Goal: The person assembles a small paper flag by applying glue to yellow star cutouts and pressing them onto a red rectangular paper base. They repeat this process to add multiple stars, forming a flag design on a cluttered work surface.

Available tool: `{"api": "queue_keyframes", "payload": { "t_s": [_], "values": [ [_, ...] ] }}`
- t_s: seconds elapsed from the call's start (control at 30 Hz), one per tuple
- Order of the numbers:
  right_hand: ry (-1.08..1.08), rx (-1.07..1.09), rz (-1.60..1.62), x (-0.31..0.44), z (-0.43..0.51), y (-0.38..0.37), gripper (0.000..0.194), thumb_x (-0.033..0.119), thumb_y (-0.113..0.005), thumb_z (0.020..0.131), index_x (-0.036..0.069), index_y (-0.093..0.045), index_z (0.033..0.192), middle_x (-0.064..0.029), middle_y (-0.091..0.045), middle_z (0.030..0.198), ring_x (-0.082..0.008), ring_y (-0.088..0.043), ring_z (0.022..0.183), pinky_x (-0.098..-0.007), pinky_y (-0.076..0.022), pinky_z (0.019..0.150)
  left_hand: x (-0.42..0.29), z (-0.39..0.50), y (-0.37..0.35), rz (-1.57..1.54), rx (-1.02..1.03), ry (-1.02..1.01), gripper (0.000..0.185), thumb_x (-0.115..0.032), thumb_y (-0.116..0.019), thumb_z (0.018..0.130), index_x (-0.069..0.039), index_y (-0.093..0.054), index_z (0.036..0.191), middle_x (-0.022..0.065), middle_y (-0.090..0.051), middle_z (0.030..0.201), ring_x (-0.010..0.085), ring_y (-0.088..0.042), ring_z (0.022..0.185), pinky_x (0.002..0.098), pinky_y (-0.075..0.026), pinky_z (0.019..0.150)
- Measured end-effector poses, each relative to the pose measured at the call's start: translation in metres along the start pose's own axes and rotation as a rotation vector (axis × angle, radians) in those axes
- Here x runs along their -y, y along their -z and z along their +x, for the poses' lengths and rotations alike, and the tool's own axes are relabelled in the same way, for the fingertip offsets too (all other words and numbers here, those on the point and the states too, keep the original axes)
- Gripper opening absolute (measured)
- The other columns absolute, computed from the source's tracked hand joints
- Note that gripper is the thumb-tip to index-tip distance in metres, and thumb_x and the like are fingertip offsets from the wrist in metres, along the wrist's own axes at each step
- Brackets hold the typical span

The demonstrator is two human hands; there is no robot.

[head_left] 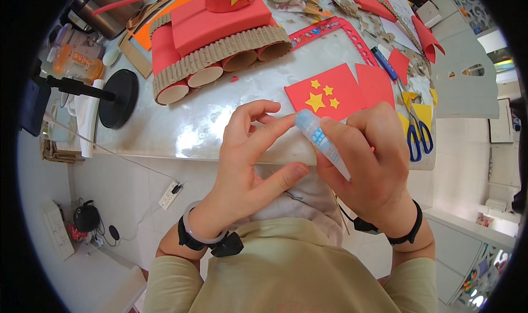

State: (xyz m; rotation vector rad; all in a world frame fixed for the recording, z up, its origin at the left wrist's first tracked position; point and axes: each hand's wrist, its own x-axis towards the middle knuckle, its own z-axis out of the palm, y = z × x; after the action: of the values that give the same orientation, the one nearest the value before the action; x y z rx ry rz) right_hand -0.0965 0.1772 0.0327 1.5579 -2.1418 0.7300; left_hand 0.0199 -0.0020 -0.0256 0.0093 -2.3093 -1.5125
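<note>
My right hand grips a clear glue tube with a pale blue cap. The thumb and fingers of my left hand are apart, and its index fingertip is at the capped end of the tube. Just beyond my hands lies a red paper flag with several yellow stars, beside another red paper piece. A model tank of red paper, corrugated cardboard and cardboard tubes stands at the back left, with a yellow star on its turret.
Blue-handled scissors lie on yellow paper at the table's right edge, near a blue marker and a red ruler frame. A black round stand base, an orange-filled jar and a metal kettle are at left. Paper scraps litter the back right.
</note>
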Motion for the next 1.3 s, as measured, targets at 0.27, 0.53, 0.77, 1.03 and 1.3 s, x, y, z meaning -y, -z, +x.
{"api": "queue_keyframes", "payload": {
  "t_s": [0.27, 0.53, 0.77, 1.03, 1.3],
  "values": [
    [-0.147, 0.040, 0.011, -0.007, 0.016, 0.004, 0.039, 0.013, -0.085, 0.071, 0.005, -0.072, 0.107, -0.0078, -0.055, 0.090, -0.0260, -0.054, 0.076, -0.0369, -0.0417, 0.066, 0.011, -0.015, 0.011, -0.152, -0.037, 0.019, 0.054, -0.022, -0.084, 0.081, -0.007, -0.069, 0.130, 0.0139, -0.055, 0.133, 0.0259, -0.054, 0.116, 0.0371, -0.045, 0.096],
    [-0.915, 0.141, 1.350, -0.031, 0.029, -0.036, 0.045, 0.037, -0.076, 0.097, 0.001, -0.067, 0.123, -0.0016, -0.065, 0.102, -0.0123, -0.056, 0.088, -0.0294, -0.0475, 0.082, 0.019, -0.040, 0.036, -0.679, 0.015, 0.196, 0.048, -0.005, -0.074, 0.091, -0.001, -0.061, 0.137, 0.0071, -0.059, 0.133, 0.0150, -0.054, 0.110, 0.0311, -0.046, 0.094],
    [-0.847, 0.260, 1.290, -0.021, 0.042, -0.049, 0.033, 0.020, -0.078, 0.095, 0.002, -0.070, 0.122, 0.0002, -0.070, 0.103, -0.0056, -0.059, 0.090, -0.0250, -0.0490, 0.084, 0.027, -0.059, 0.046, -0.949, -0.034, 0.299, 0.050, 0.000, -0.073, 0.092, -0.002, -0.058, 0.140, 0.0065, -0.060, 0.131, 0.0133, -0.055, 0.107, 0.0283, -0.046, 0.094],
    [-0.111, 0.293, 0.332, 0.026, 0.056, -0.031, 0.034, 0.007, -0.084, 0.070, 0.006, -0.072, 0.102, -0.0117, -0.060, 0.090, -0.0293, -0.060, 0.083, -0.0381, -0.0527, 0.081, 0.018, -0.054, 0.050, -0.219, -0.135, 0.041, 0.060, -0.003, -0.081, 0.084, -0.004, -0.059, 0.140, 0.0101, -0.062, 0.114, 0.0208, -0.059, 0.094, 0.0336, -0.051, 0.083],
    [-0.044, 0.228, 0.130, 0.033, 0.060, -0.032, 0.038, 0.011, -0.088, 0.068, 0.005, -0.075, 0.103, -0.0094, -0.050, 0.086, -0.0278, -0.053, 0.080, -0.0370, -0.0481, 0.074, 0.020, -0.052, 0.049, -0.086, -0.133, -0.033, 0.057, -0.004, -0.082, 0.083, -0.003, -0.061, 0.136, 0.0121, -0.061, 0.111, 0.0253, -0.061, 0.094, 0.0351, -0.052, 0.080]
  ]
}}
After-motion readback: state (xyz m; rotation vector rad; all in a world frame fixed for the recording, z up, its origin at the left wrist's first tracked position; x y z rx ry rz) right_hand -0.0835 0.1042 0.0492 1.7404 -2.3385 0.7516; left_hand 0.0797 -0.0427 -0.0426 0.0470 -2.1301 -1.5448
